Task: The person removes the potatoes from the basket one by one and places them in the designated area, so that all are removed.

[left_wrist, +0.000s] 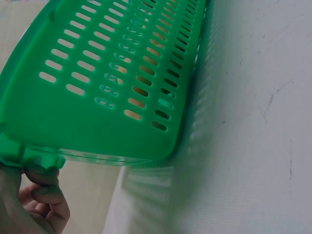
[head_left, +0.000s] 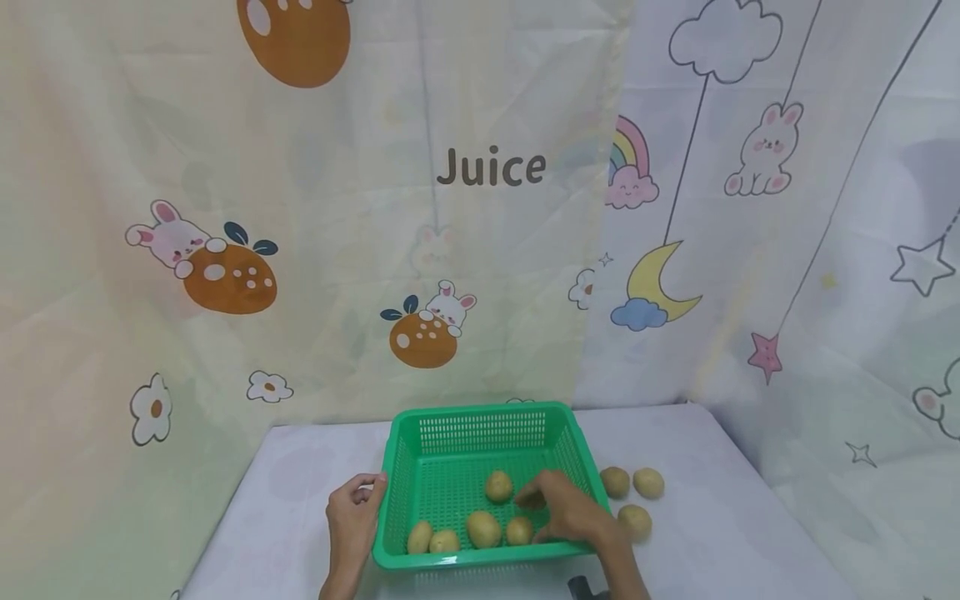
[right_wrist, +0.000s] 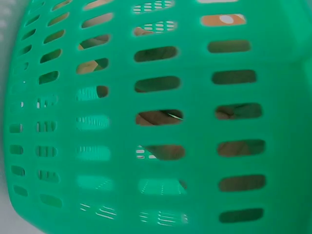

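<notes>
A green slotted plastic basket (head_left: 480, 433) stands on the white table. My left hand (head_left: 357, 503) grips its left rim; in the left wrist view the curled fingers (left_wrist: 43, 189) hook under the rim of the basket (left_wrist: 97, 122). My right hand (head_left: 564, 505) reaches over the right wall into the basket, fingers loosely bent and holding nothing, their tips just right of one potato (head_left: 498, 486). Several more potatoes (head_left: 483, 529) lie along the near wall inside. The right wrist view is filled by the blurred basket wall (right_wrist: 195, 185).
Three potatoes (head_left: 635, 522) lie on the table right of the basket. Printed curtains hang close behind and to the right (head_left: 825, 292). The table edge (head_left: 225, 517) runs down the left. A small dark object (head_left: 585, 588) shows at the bottom edge.
</notes>
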### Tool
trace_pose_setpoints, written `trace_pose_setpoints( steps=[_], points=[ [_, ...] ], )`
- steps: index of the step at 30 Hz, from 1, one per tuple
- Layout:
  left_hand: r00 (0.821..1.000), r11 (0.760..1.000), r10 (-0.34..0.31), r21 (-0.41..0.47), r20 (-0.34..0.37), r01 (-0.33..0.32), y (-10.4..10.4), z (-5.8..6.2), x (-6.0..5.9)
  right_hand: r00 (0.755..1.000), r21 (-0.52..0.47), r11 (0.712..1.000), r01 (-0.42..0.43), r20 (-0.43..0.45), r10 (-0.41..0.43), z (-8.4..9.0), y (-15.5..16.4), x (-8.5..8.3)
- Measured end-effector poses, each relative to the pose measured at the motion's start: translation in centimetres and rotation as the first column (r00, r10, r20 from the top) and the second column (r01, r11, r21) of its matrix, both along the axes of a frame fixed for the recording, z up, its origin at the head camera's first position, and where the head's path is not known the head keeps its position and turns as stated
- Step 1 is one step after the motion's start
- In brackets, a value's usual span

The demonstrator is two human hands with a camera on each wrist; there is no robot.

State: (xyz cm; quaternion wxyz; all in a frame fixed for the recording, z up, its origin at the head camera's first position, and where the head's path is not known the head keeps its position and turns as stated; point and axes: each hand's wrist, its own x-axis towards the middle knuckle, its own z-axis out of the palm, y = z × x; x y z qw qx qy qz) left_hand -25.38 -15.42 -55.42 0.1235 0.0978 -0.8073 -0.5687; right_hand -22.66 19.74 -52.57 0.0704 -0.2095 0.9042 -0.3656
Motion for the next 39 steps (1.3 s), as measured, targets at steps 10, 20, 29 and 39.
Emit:
trace_pose_setpoints(
  steps=[10, 20, 29, 39],
  points=[
    [1.0, 1.0, 0.002, 0.003, -0.003, -0.002, -0.04, -0.15, 0.21, 1.0, -0.014, 1.0, -0.015, 0.011, 0.016, -0.57, -0.31, -0.18],
    [0.999, 1.0, 0.007, 0.003, -0.045, -0.007, 0.24, -0.12, 0.26, 1.0, 0.015, 1.0, 0.001, 0.023, -0.001, -0.31, -0.66, -0.23],
    [0.999, 1.0, 0.0, 0.008, -0.049, 0.0, 0.25, -0.01, 0.23, 1.0, 0.03, 1.0, 0.0, 0.018, -0.001, -0.24, -0.9, -0.18],
    [0.999, 1.0, -0.011, 0.007, -0.039, 0.011, 0.04, -0.13, 0.07, 1.0, 0.026, 1.0, -0.013, 0.029, 0.012, -0.38, -0.89, -0.34]
  ],
)
